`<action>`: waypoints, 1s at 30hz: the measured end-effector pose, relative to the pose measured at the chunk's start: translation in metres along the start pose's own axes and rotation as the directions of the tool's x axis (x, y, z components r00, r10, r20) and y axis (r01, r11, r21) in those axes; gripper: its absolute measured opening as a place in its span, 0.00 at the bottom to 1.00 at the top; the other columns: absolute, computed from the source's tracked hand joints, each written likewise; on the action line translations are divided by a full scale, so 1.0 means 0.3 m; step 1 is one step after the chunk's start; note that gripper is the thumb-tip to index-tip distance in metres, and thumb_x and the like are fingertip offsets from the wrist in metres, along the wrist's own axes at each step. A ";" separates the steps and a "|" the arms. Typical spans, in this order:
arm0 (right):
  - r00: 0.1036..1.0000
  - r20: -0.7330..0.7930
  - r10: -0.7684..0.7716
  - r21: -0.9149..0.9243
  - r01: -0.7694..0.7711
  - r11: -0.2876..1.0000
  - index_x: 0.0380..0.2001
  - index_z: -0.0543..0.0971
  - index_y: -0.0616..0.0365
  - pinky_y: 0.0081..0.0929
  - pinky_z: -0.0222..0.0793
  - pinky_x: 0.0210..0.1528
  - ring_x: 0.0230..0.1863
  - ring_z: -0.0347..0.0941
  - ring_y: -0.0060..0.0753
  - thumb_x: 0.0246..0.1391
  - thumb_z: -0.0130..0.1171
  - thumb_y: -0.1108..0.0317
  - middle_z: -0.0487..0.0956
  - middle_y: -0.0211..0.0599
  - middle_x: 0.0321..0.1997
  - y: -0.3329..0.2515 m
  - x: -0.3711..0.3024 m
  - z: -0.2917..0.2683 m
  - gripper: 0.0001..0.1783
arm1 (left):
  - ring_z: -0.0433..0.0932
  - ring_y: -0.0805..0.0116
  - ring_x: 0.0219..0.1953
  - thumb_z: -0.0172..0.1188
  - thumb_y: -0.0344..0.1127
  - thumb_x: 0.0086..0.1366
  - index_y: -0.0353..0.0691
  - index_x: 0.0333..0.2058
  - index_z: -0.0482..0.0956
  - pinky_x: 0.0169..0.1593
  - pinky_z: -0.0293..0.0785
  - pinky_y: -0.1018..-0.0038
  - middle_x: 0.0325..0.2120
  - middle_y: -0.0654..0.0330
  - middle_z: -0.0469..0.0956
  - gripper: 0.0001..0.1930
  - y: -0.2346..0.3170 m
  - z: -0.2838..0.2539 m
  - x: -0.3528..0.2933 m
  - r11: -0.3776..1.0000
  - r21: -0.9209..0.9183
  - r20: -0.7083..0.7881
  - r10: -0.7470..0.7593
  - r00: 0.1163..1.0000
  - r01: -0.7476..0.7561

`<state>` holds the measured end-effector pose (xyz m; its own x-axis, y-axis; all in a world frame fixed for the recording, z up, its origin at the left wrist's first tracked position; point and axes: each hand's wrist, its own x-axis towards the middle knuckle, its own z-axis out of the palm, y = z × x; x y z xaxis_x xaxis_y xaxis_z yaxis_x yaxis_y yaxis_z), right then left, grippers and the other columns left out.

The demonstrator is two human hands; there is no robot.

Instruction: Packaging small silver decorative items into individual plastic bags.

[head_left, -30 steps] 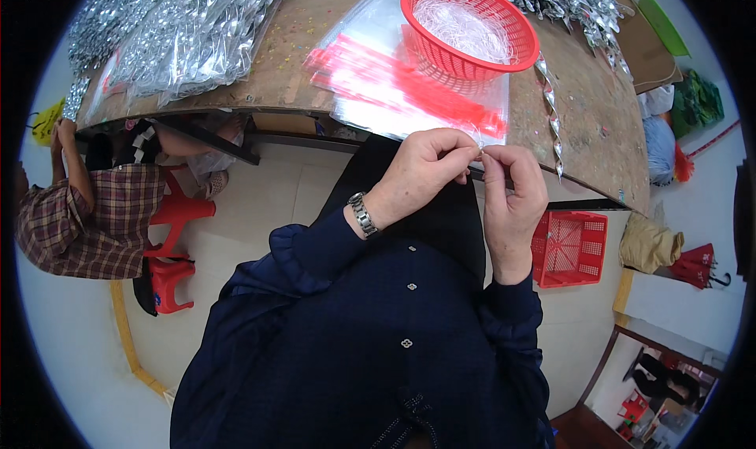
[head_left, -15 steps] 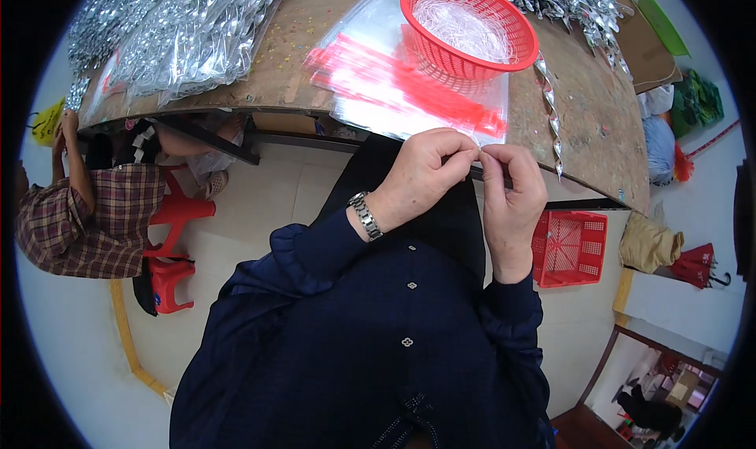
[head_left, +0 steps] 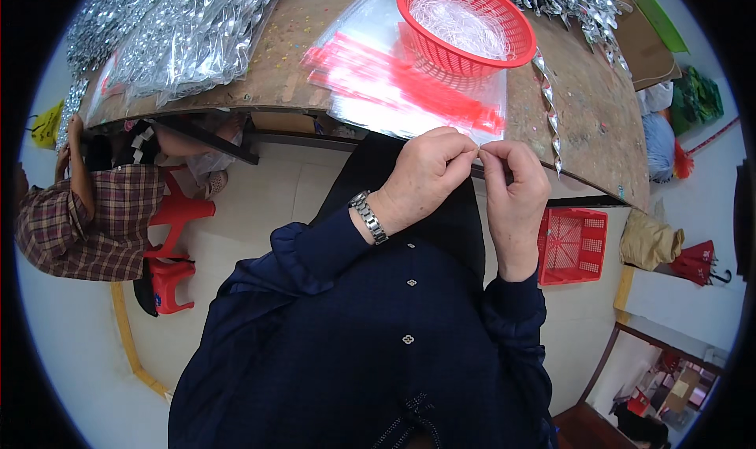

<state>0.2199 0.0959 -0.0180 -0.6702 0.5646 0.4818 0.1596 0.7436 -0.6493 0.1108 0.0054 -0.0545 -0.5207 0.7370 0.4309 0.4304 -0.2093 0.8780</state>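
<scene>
Watching head view: my only feed; I look down on two bare hands at the near edge of the table [head_left: 587,138].
Left hand [head_left: 425,173]: thumb and forefinger brought together, tips aimed at the right hand; metal watch [head_left: 368,217] on the wrist.
Right hand [head_left: 516,185]: similar pinch, tips just beside the left ones, maybe touching.
Between the tips: possibly something fine; too small for me, so I cannot tell what either pinch grasps.
Clear bags [head_left: 378,118]: flat stack with a red band, on the table just beyond the hands. I judge them light, floppy, slippery; I'd take one by a loose edge.
Pale strands [head_left: 461,24]: loose tangle inside the red basket [head_left: 453,65], which sits on the bags. Look very light, soft, quick to snag; I'd pinch one free end.
Silver twisted strip [head_left: 550,118]: on the table, right of the bags, apart from both hands. Probably thin, springy, easily creased; I'd hold one end gently.
Silver bundle [head_left: 205,48]: in clear wrap, table's left side.
Co-worker [head_left: 118,221]: checked shirt, far left.
Red crate [head_left: 573,277]: on the floor, right side.
</scene>
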 end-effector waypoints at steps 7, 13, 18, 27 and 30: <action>1.000 -0.024 -0.021 -0.023 0.020 1.000 0.29 0.76 0.65 0.21 0.66 0.29 0.26 0.70 0.27 0.49 0.58 0.79 0.74 0.37 0.26 0.011 -0.007 0.012 0.02 | 0.75 0.53 0.29 0.54 0.28 0.57 0.31 0.26 0.75 0.34 0.71 0.66 0.24 0.51 0.75 0.05 0.005 0.004 0.001 0.999 0.033 -0.030 -0.007 1.000 0.008; 0.999 -0.022 -0.032 -0.040 0.031 0.999 0.28 0.75 0.65 0.21 0.66 0.29 0.26 0.70 0.27 0.49 0.58 0.79 0.74 0.37 0.26 0.014 -0.010 0.019 0.02 | 0.75 0.63 0.28 0.55 0.26 0.58 0.30 0.30 0.76 0.34 0.71 0.73 0.25 0.54 0.75 0.05 -0.005 -0.001 -0.006 0.999 0.052 -0.008 -0.001 1.000 0.002; 1.000 -0.007 0.030 0.005 -0.030 1.000 0.29 0.75 0.65 0.20 0.66 0.29 0.26 0.69 0.23 0.51 0.57 0.77 0.74 0.35 0.26 0.025 -0.011 0.022 0.02 | 0.75 0.67 0.27 0.55 0.27 0.59 0.30 0.30 0.76 0.33 0.71 0.75 0.24 0.55 0.75 0.05 -0.007 -0.001 -0.006 0.999 0.021 -0.011 -0.032 0.999 0.033; 0.973 0.098 0.209 0.258 -0.228 0.939 0.32 0.75 0.64 0.13 0.64 0.31 0.28 0.66 0.13 0.56 0.55 0.75 0.73 0.24 0.28 0.060 -0.024 0.023 0.02 | 0.75 0.77 0.26 0.53 0.28 0.63 0.29 0.33 0.77 0.31 0.71 0.80 0.24 0.62 0.76 0.07 -0.016 -0.001 -0.010 0.968 -0.146 0.030 -0.201 0.979 0.203; 0.951 0.149 0.271 0.345 -0.307 0.887 0.32 0.74 0.62 0.12 0.63 0.31 0.29 0.66 0.12 0.57 0.55 0.75 0.73 0.23 0.29 0.056 -0.026 0.020 0.02 | 0.75 0.78 0.26 0.52 0.29 0.64 0.31 0.35 0.77 0.31 0.71 0.81 0.24 0.64 0.75 0.07 -0.009 -0.004 -0.012 0.912 -0.264 0.080 -0.303 0.950 0.313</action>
<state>0.2234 0.1017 -0.0362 -0.7022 0.6849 0.1947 0.0967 0.3626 -0.9269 0.1107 0.0026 -0.0581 -0.5656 0.8149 0.1268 0.0353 -0.1297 0.9909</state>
